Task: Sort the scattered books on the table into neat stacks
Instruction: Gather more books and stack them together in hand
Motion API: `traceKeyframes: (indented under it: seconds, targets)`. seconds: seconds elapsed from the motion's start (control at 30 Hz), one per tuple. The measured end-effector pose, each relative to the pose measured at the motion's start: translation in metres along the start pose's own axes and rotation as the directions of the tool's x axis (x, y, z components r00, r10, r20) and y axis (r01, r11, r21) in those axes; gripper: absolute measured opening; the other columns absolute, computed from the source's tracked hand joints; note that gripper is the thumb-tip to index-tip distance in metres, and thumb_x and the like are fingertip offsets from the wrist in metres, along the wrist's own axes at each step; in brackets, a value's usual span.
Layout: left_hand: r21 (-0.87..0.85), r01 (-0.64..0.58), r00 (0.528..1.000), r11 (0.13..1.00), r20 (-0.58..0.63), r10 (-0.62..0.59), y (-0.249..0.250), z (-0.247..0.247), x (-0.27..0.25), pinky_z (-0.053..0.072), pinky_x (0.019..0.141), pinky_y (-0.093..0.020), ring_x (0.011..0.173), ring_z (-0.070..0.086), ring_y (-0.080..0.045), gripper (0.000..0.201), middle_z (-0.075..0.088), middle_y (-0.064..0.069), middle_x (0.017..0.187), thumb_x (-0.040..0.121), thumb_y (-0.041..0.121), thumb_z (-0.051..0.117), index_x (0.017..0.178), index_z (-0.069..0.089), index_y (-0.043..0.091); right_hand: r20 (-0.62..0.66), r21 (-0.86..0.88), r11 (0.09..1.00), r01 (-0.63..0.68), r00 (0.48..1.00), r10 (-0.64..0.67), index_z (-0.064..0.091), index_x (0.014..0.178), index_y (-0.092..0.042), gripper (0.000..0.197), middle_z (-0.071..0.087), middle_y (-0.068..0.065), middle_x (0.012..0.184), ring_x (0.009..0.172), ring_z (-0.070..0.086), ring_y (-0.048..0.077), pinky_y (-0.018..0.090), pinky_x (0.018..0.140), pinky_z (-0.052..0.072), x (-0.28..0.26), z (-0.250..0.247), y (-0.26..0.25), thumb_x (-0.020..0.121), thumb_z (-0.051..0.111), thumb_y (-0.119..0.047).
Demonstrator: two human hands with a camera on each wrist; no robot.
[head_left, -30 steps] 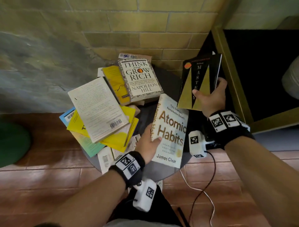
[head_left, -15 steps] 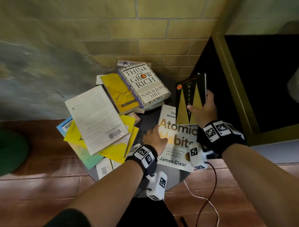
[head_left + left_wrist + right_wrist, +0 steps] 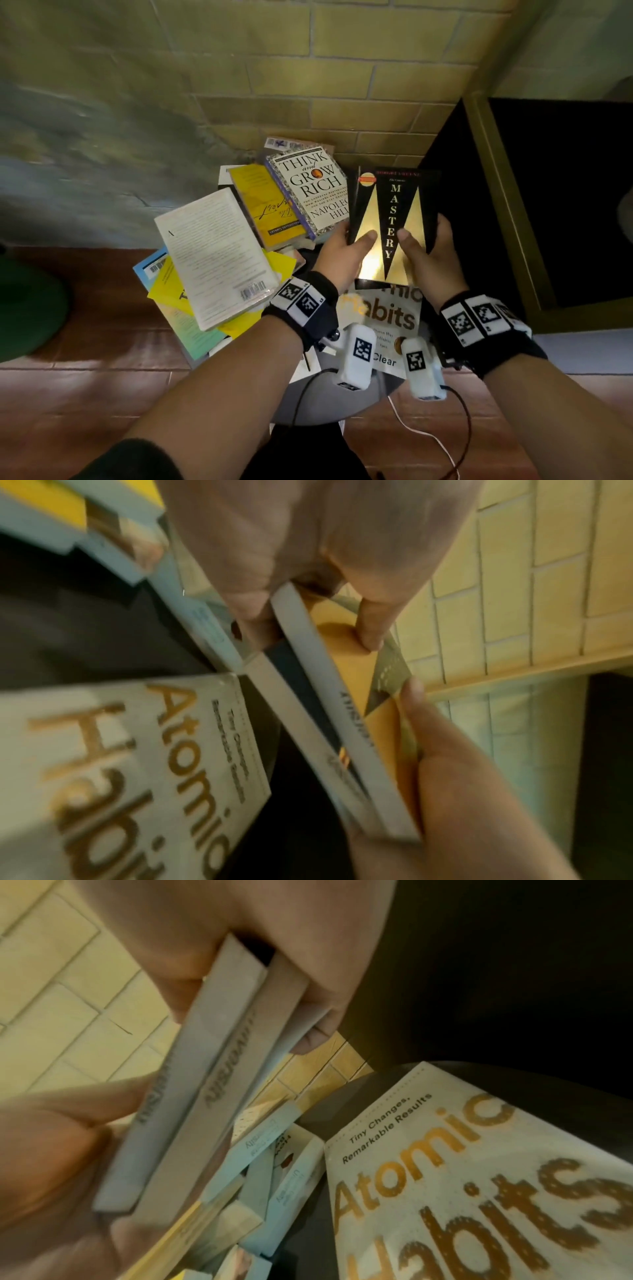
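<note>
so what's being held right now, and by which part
The Mastery book, in both hands: the left hand grips its left edge and the right hand its right edge, thumbs on the front cover.

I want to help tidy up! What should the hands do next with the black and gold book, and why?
Probably lower the Mastery book flat onto Atomic Habits. Both the left hand and right hand grip it just above that book, which lies alone, so it could start a neat stack.
</note>
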State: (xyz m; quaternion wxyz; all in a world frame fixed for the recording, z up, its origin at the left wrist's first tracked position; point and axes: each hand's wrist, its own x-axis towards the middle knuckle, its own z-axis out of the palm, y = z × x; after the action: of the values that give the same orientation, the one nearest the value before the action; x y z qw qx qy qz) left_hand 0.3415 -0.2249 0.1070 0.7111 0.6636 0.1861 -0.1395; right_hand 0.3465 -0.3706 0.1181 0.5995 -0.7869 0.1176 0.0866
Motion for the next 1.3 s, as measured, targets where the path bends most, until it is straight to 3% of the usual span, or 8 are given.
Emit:
traceKeyframes:
  seconds: [0.17, 0.43, 0.6, 0.7, 0.8, 0.93, 1.1, 1.3]
  targets:
    - [-0.009, -0.035, 0.989, 0.999, -0.141, 0.033, -0.002, -0.040, -0.015, 0.031, 0.113, -0.033, 0.129, 0.044, -0.012, 0.049, 0.050, 0.008, 0.138, 0.100, 0.027, 0.052, 0.146, 0.037, 0.021, 0.107, -0.161, 0.984, 0.073, 0.993, -0.056, 0.047, 0.135, -0.029, 0.043, 0.055, -0.006, 0.127, 0.116, 0.053, 0.012, 0.024, 0.092, 0.040, 0.032, 0.022, -0.014, 0.098, 0.034, -0.049]
    - [-0.123, -0.073, 0.931, 0.990, -0.364, 0.024, -0.012, -0.116, -0.039, 0.049, 0.101, -0.040, 0.104, 0.063, -0.019, 0.037, 0.064, -0.007, 0.122, 0.100, 0.013, 0.050, 0.136, 0.047, 0.007, 0.161, -0.409, 0.912, -0.036, 0.981, 0.111, 0.014, 0.152, -0.015, 0.084, 0.027, 0.011, 0.156, 0.142, 0.030, 0.028, 0.039, 0.114, 0.027, 0.093, 0.071, -0.020, 0.088, 0.062, -0.044]
    - [-0.235, -0.069, 0.933, 0.970, -0.360, -0.021, -0.016, -0.142, -0.043, 0.050, 0.055, -0.009, 0.082, 0.061, -0.002, 0.035, 0.064, 0.007, 0.099, 0.100, 0.004, 0.046, 0.135, 0.047, 0.005, 0.247, -0.311, 0.937, -0.160, 0.938, 0.243, 0.049, 0.136, -0.010, 0.062, 0.056, 0.006, 0.135, 0.115, 0.057, 0.024, 0.026, 0.081, 0.050, 0.092, 0.079, -0.018, 0.081, 0.075, -0.025]
    - [-0.248, -0.071, 0.917, 0.966, -0.397, -0.034, -0.013, -0.146, -0.045, 0.058, 0.076, -0.022, 0.090, 0.064, -0.010, 0.036, 0.066, -0.001, 0.107, 0.099, 0.002, 0.046, 0.135, 0.046, 0.004, 0.316, -0.150, 0.959, -0.240, 0.908, 0.276, 0.059, 0.125, -0.014, 0.037, 0.063, 0.005, 0.125, 0.093, 0.062, 0.017, 0.017, 0.049, 0.052, 0.081, 0.083, -0.012, 0.089, 0.066, -0.018]
    - [-0.288, -0.105, 0.902, 0.952, -0.431, -0.031, -0.009, -0.149, -0.047, 0.044, 0.106, -0.050, 0.116, 0.060, -0.029, 0.042, 0.061, -0.012, 0.130, 0.098, 0.005, 0.050, 0.140, 0.044, 0.007, 0.331, 0.038, 0.957, -0.288, 0.907, 0.260, 0.047, 0.133, -0.013, 0.035, 0.059, 0.003, 0.123, 0.105, 0.057, 0.019, 0.017, 0.054, 0.056, 0.067, 0.087, -0.012, 0.098, 0.050, -0.015]
    - [-0.344, -0.116, 0.884, 0.932, -0.464, -0.062, -0.003, -0.154, -0.049, 0.045, 0.106, -0.051, 0.118, 0.060, -0.030, 0.034, 0.063, -0.014, 0.129, 0.097, 0.011, 0.054, 0.131, 0.049, 0.010, 0.408, 0.150, 0.949, -0.276, 0.892, 0.195, 0.044, 0.133, -0.019, 0.032, 0.059, 0.003, 0.123, 0.094, 0.061, 0.013, 0.017, 0.052, 0.053, 0.045, 0.098, -0.011, 0.101, 0.044, -0.017]
    - [-0.386, -0.083, 0.905, 0.919, -0.414, -0.093, 0.003, -0.164, -0.051, 0.056, 0.064, -0.028, 0.086, 0.067, -0.015, 0.021, 0.068, -0.003, 0.103, 0.100, 0.020, 0.050, 0.120, 0.055, 0.017, 0.528, 0.049, 0.975, -0.218, 0.834, 0.160, 0.037, 0.138, -0.019, 0.040, 0.056, 0.004, 0.128, 0.103, 0.060, 0.019, 0.023, 0.063, 0.056, 0.022, 0.124, -0.010, 0.099, 0.047, -0.017]
    - [-0.268, -0.067, 0.879, 0.961, -0.471, -0.070, -0.009, -0.165, -0.048, 0.050, 0.099, -0.050, 0.101, 0.064, -0.028, 0.006, 0.067, -0.007, 0.107, 0.097, 0.019, 0.055, 0.102, 0.058, 0.020, 0.434, -0.343, 0.937, 0.061, 0.895, 0.101, 0.038, 0.141, -0.019, 0.043, 0.037, 0.012, 0.142, 0.128, 0.042, 0.030, 0.043, 0.112, 0.033, 0.019, 0.132, -0.012, 0.099, 0.044, -0.021]
